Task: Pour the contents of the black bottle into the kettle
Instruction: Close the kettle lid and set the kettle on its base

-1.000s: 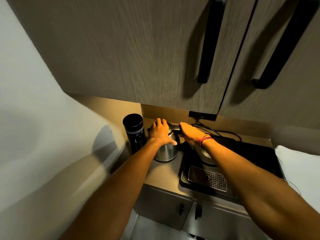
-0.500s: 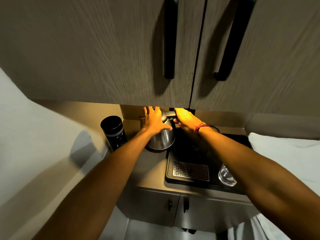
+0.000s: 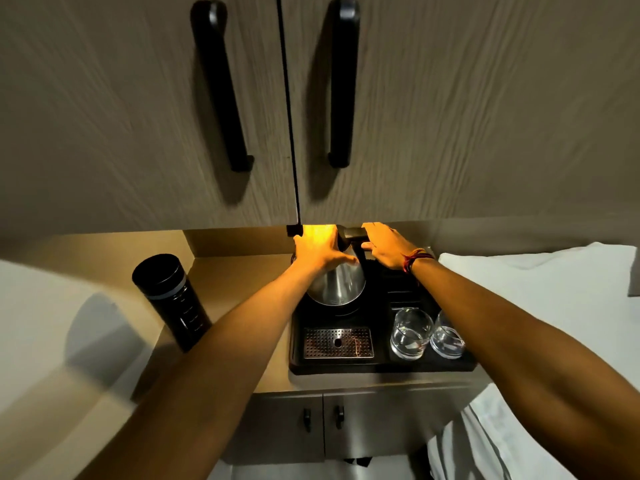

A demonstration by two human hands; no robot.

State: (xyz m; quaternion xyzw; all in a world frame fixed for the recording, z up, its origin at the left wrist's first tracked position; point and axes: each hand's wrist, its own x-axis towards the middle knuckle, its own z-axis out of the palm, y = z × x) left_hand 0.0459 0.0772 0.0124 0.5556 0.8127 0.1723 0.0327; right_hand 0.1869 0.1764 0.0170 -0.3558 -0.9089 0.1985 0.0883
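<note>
The steel kettle (image 3: 337,287) is over the round base at the back of a black tray (image 3: 381,367). My left hand (image 3: 320,251) is spread over the kettle's top and upper side. My right hand (image 3: 386,249) grips the kettle's black handle (image 3: 353,233). The black bottle (image 3: 173,301) stands capped on the counter to the left, apart from both hands. The kettle's lid is hidden under my left hand.
Two clear glasses (image 3: 410,334) stand on the tray's right side, and a perforated metal drip grate (image 3: 337,342) lies at its front. Overhead cabinet doors with long black handles (image 3: 221,84) hang low over the counter. A white bed (image 3: 540,292) lies to the right.
Both hands carried the kettle from the counter beside the bottle rightward onto the tray's round base. The view shifted left, so the bottle appears farther from the kettle.
</note>
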